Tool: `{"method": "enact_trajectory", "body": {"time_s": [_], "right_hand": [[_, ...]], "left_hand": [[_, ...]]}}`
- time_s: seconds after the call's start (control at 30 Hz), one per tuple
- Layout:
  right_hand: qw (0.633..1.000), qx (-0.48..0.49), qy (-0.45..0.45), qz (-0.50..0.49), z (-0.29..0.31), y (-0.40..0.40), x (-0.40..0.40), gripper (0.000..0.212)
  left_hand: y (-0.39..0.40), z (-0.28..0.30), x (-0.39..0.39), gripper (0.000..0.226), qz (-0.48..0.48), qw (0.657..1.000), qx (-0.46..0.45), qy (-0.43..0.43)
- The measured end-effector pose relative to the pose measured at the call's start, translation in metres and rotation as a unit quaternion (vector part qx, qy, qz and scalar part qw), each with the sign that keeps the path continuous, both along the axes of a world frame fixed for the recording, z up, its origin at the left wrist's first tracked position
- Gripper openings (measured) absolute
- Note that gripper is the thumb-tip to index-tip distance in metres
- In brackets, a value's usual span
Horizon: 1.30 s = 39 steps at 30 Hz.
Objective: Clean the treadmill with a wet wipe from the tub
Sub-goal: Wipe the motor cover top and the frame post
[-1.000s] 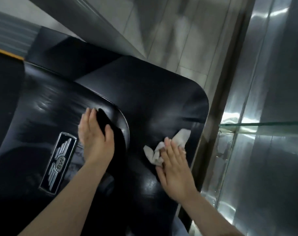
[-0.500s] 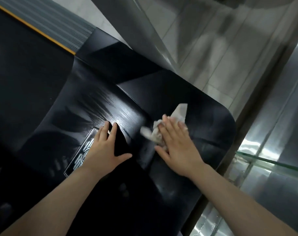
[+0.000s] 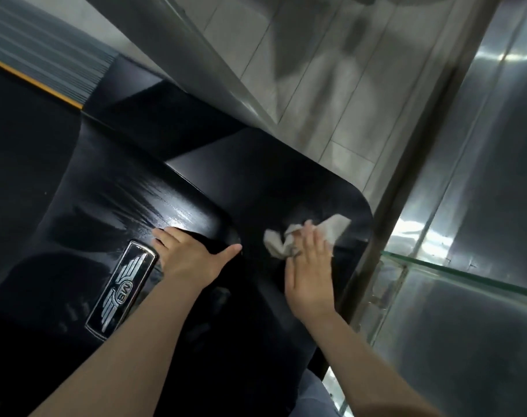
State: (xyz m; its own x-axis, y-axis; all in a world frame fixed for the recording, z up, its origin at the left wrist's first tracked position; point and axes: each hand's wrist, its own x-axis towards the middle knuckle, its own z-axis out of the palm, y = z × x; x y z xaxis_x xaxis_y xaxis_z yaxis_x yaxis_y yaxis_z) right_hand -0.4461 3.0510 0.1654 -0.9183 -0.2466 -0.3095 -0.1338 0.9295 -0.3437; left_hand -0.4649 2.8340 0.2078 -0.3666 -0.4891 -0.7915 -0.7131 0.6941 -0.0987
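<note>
The treadmill's glossy black front cover (image 3: 111, 206) fills the left and middle of the head view, with wet streaks on its raised part. My right hand (image 3: 308, 272) lies flat with straight fingers on a crumpled white wet wipe (image 3: 331, 233), pressing it onto the lower black panel near the rounded corner. My left hand (image 3: 190, 254) rests flat on the raised cover's edge, thumb spread out to the right, holding nothing. A silver winged badge (image 3: 122, 285) sits just left of my left wrist. The tub is out of view.
A grey ribbed side rail with a yellow stripe (image 3: 45, 67) runs at the upper left. A grey upright (image 3: 181, 58) crosses above the cover. Tiled floor (image 3: 331, 94) lies beyond; a metal post and a glass panel (image 3: 466, 281) stand close on the right.
My right hand has slid the wipe to the right, toward the panel's rounded corner. My left hand stays on the cover's edge with its thumb spread wider. The camera has shifted.
</note>
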Motion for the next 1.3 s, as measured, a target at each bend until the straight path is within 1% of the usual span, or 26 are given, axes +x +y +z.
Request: {"method": "enact_trajectory", "body": {"time_s": [0.03,0.07,0.1,0.13,0.17,0.2,0.23,0.27,0.3,0.33,0.37,0.4,0.47,0.53,0.57,0.63,0.7,0.77,0.87,0.93,1.0,1.1,1.13,1.2,1.23,1.3], "right_hand": [[0.996,-0.025,0.010,0.088,0.002,0.007,-0.008,0.058],[0.991,-0.037,0.028,0.129,-0.002,0.019,-0.023,0.058],[0.994,-0.035,0.032,0.103,-0.008,0.034,-0.037,0.056],[0.999,-0.030,0.022,0.002,-0.012,0.049,-0.053,0.052],[0.992,-0.024,0.012,-0.127,-0.017,0.064,-0.069,0.052],[0.973,-0.014,-0.006,-0.229,-0.021,0.075,-0.078,0.055],[0.959,-0.021,-0.027,-0.280,-0.023,0.073,-0.079,0.057],[0.964,-0.004,-0.032,-0.264,-0.020,0.064,-0.074,0.056],[0.979,0.017,-0.020,-0.203,-0.017,0.052,-0.063,0.052],[0.993,0.017,0.001,-0.115,-0.010,0.038,-0.051,0.049],[0.999,0.004,0.017,-0.031,-0.004,0.023,-0.040,0.049],[0.999,-0.006,0.020,0.049,0.001,0.010,-0.029,0.052],[0.983,-0.023,0.017,0.184,0.012,-0.016,-0.021,0.058],[0.967,-0.027,0.007,0.252,0.012,-0.043,-0.047,0.060],[0.966,-0.022,0.013,0.256,0.009,-0.061,-0.071,0.059],[0.973,-0.006,-0.027,0.228,0.001,-0.103,-0.123,0.059],[0.976,0.018,-0.051,0.211,-0.005,-0.137,-0.156,0.059],[0.978,0.003,-0.053,0.200,-0.008,-0.141,-0.149,0.057],[0.975,-0.014,-0.015,0.221,0.012,-0.095,-0.090,0.059],[0.969,0.009,-0.028,0.244,0.018,-0.074,-0.070,0.062],[0.964,-0.001,-0.035,0.263,0.013,-0.091,-0.094,0.061],[0.955,-0.010,-0.043,0.292,-0.001,-0.170,-0.159,0.057],[0.953,-0.010,-0.045,0.300,-0.006,-0.202,-0.181,0.057],[0.946,0.005,-0.049,0.320,-0.014,-0.253,-0.206,0.057],[0.944,0.010,-0.051,0.326,-0.017,-0.264,-0.210,0.057],[0.943,-0.005,-0.034,0.330,-0.018,-0.256,-0.200,0.056]], "left_hand": [[-0.002,-0.001,0.000,0.149,-0.008,1.000,-0.003,-0.005],[-0.003,-0.001,-0.001,0.149,-0.017,1.000,-0.002,-0.013],[-0.005,-0.001,-0.002,0.150,-0.023,1.000,-0.001,-0.021],[-0.005,-0.001,-0.003,0.150,-0.028,0.999,0.000,-0.027],[-0.005,-0.002,-0.003,0.149,-0.032,0.999,-0.001,-0.030],[-0.004,-0.003,-0.001,0.149,-0.037,0.999,-0.004,-0.030],[-0.003,-0.004,-0.001,0.150,-0.040,0.999,-0.010,-0.028],[-0.004,-0.005,0.000,0.151,-0.042,0.999,-0.013,-0.028],[-0.003,-0.004,0.001,0.151,-0.043,0.999,-0.013,-0.029],[-0.003,-0.003,0.001,0.150,-0.040,0.999,-0.011,-0.030],[-0.002,-0.001,0.001,0.150,-0.038,0.999,-0.009,-0.029],[-0.002,0.002,0.000,0.149,-0.034,0.999,-0.007,-0.027],[-0.001,0.005,0.000,0.149,-0.020,1.000,-0.005,-0.021],[-0.002,0.004,-0.004,0.150,-0.019,1.000,-0.009,-0.014],[-0.003,0.003,-0.005,0.152,-0.031,0.999,-0.010,-0.019],[-0.005,0.001,-0.008,0.156,-0.038,0.999,-0.010,-0.028],[-0.006,-0.002,-0.010,0.161,-0.021,0.999,-0.017,-0.038],[-0.008,-0.004,-0.012,0.162,0.000,0.999,-0.011,-0.040],[-0.008,0.003,-0.009,0.157,0.002,1.000,0.009,-0.024],[-0.007,0.004,-0.005,0.152,-0.004,1.000,0.009,0.000],[-0.010,0.004,0.003,0.145,0.015,0.999,0.001,0.042],[-0.040,0.003,0.017,0.121,0.087,0.987,-0.022,0.134],[-0.056,0.002,0.021,0.121,0.115,0.983,-0.030,0.139],[-0.088,-0.003,0.027,0.133,0.175,0.978,-0.022,0.107],[-0.099,-0.006,0.029,0.139,0.197,0.977,-0.007,0.084],[-0.109,-0.013,0.029,0.145,0.214,0.975,0.029,0.049]]}}
